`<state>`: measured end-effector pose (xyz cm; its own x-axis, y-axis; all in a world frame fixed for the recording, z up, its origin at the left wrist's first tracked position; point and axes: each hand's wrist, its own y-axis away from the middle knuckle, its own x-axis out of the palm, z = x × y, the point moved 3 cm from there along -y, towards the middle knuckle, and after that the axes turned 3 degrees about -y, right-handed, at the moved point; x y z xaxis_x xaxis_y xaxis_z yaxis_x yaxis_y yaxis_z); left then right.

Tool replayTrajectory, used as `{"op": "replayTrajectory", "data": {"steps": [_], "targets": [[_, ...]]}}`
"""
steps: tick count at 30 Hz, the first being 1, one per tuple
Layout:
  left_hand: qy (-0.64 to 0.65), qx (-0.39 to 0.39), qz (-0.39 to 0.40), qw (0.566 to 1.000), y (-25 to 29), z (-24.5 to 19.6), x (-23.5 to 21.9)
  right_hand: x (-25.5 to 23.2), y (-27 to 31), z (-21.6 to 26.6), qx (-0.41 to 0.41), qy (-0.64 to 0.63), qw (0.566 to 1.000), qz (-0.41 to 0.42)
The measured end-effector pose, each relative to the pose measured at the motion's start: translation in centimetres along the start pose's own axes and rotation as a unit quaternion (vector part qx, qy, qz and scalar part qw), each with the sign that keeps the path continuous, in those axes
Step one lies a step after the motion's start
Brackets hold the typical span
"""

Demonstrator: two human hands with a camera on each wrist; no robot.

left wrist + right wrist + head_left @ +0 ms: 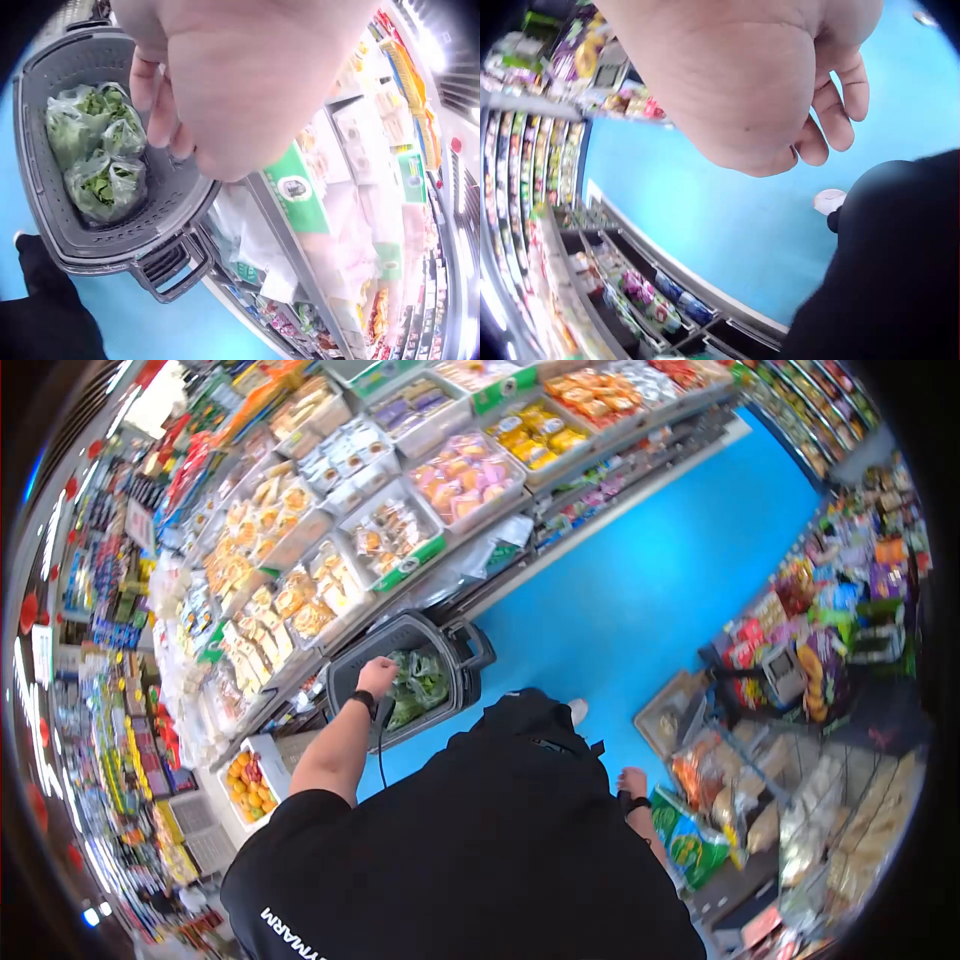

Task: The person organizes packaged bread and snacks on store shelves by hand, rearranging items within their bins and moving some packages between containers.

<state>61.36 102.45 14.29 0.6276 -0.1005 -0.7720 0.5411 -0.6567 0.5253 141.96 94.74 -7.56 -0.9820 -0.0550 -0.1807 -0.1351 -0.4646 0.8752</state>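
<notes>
A dark grey basket (345,685) holds several clear plastic bags of leafy greens (421,685), also plain in the left wrist view as bagged greens (105,184). Over the basket's side is my left hand (376,676); its fingers bend loosely with nothing visible in them, and the palm side of this hand (232,82) fills the top of the left wrist view. My right hand (632,782) hangs low at my right side, and in the right wrist view the same hand (742,82) shows relaxed fingers above the blue floor, holding nothing visible.
Sloping shelves with bins of packaged snacks (465,478) run along the left and top. A white box of orange fruit (250,785) stands near the basket. Blue floor (610,600) stretches ahead. To the right are stacked goods, a scale (783,675) and a green bag (690,840).
</notes>
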Motion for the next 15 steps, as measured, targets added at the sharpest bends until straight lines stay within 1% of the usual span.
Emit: {"op": "replayTrajectory", "data": {"steps": [1,2,3,4,5,6,7,8,9,10,11,12,14,15], "targets": [[0.015,0.020,-0.018,1.000,2.0,-0.3,-0.1,-2.5,-5.4,1.4,-0.248,0.334,0.909,0.004],[-0.011,0.017,-0.043,0.999,4.4,-1.6,-0.7,-4.5,-8.4,5.2,-0.246,0.434,0.866,0.011],[0.025,-0.007,-0.062,0.998,5.7,-1.3,0.1,-4.7,-6.7,12.8,-0.349,0.706,0.615,0.030],[0.065,-0.026,-0.085,0.994,6.3,-0.8,1.0,-6.2,-10.4,16.3,-0.377,0.713,0.590,-0.047],[0.261,-0.076,-0.047,0.961,4.7,2.0,3.9,-7.5,-12.3,21.2,-0.427,0.650,0.624,-0.076],[0.276,-0.087,-0.054,0.956,4.7,1.4,4.4,-8.4,-13.5,26.6,-0.472,0.583,0.653,-0.103],[0.292,-0.081,-0.079,0.950,4.8,0.2,4.8,-7.5,-12.6,32.8,-0.400,0.435,0.798,-0.122],[0.307,-0.078,-0.102,0.943,4.6,-0.4,5.3,-5.8,-11.1,38.2,-0.304,0.268,0.904,-0.135],[0.302,-0.079,-0.131,0.941,3.3,-0.7,5.7,-3.8,-10.6,42.8,-0.309,0.285,0.898,-0.130],[0.293,-0.087,-0.150,0.940,3.5,-3.7,3.8,-1.7,-10.5,47.0,-0.333,0.326,0.877,-0.116],[0.298,-0.083,-0.166,0.936,2.2,-5.3,3.2,0.6,-10.3,50.1,-0.358,0.363,0.854,-0.104],[0.304,-0.076,-0.183,0.932,0.0,-6.3,2.4,2.9,-10.5,52.5,-0.367,0.371,0.847,-0.104],[0.292,-0.063,-0.200,0.933,-6.5,-6.4,2.0,8.4,-11.3,56.4,-0.369,0.318,0.873,-0.030],[0.307,-0.050,-0.223,0.924,-9.7,-6.6,1.4,10.9,-11.3,57.2,-0.343,0.290,0.893,0.004]]}}
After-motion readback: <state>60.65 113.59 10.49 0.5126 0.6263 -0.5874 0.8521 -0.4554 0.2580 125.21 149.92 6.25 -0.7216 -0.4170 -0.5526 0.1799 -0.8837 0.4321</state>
